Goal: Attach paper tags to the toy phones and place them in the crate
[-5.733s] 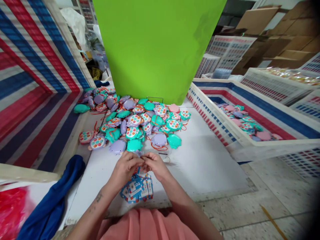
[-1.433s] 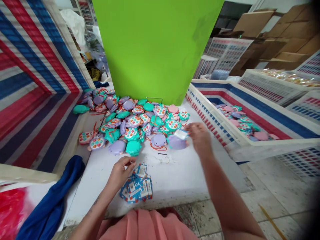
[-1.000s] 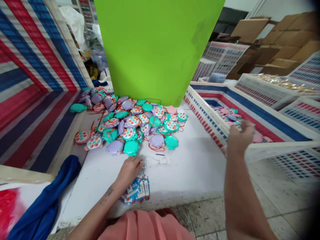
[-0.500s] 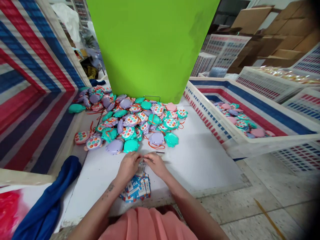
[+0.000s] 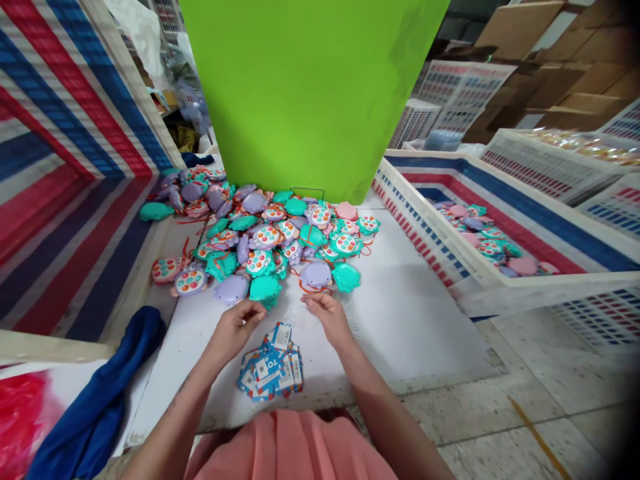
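A heap of small teal, purple and pink animal-shaped toys (image 5: 270, 237) with orange cords lies on the white table (image 5: 400, 313). My left hand (image 5: 235, 328) hovers just below a teal toy (image 5: 264, 288), thumb and fingers pinched together; what they hold is too small to make out. My right hand (image 5: 327, 315) has its fingertips curled at the orange cord under a purple toy (image 5: 316, 273). A loose stack of blue-and-white paper tags (image 5: 273, 367) lies on the table between my wrists.
A big green bin (image 5: 315, 93) stands behind the heap. A white crate (image 5: 500, 283) on the right holds more toys. A striped crate wall (image 5: 65, 167) rises on the left, with blue cloth (image 5: 100, 400) below it. Cardboard boxes (image 5: 560, 53) stand far right.
My right hand carried a purple toy to the right crate and came back. Half a second ago both hands met above the tags; now they have parted and reached up to the heap's edge.
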A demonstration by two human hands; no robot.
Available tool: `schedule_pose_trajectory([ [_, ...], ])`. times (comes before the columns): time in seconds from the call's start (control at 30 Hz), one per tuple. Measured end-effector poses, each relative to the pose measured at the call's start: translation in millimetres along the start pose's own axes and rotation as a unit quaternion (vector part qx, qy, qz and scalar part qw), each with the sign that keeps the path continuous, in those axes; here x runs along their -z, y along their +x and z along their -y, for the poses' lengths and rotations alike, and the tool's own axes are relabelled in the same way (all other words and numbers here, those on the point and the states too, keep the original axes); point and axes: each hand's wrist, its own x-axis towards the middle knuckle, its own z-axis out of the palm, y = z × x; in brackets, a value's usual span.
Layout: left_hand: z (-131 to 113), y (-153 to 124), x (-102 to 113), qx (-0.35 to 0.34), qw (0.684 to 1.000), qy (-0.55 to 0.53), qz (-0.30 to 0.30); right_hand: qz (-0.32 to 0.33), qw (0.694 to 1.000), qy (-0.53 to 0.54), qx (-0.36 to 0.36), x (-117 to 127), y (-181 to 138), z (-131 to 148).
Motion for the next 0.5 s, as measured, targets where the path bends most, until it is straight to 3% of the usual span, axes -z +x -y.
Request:
schedule_pose_trajectory([
  [0.1,-2,-3,-15,0.016,0.996,0.032,0.085,-0.032,0.985,0.169,-0.021,-2,0,16],
  [0.17,-4,-2,-27,0.023,0.988,0.100,0.118,-0.024,0.974,0.221,-0.033,-4,-2,27],
  [0.3,-2,3,-43,0.026,0.967,0.207,0.147,-0.001,0.974,0.221,-0.051,-9,-7,40],
  [0.5,6,5,-47,0.032,0.962,0.223,0.155,0.051,0.982,0.160,-0.083,-12,-14,30],
])
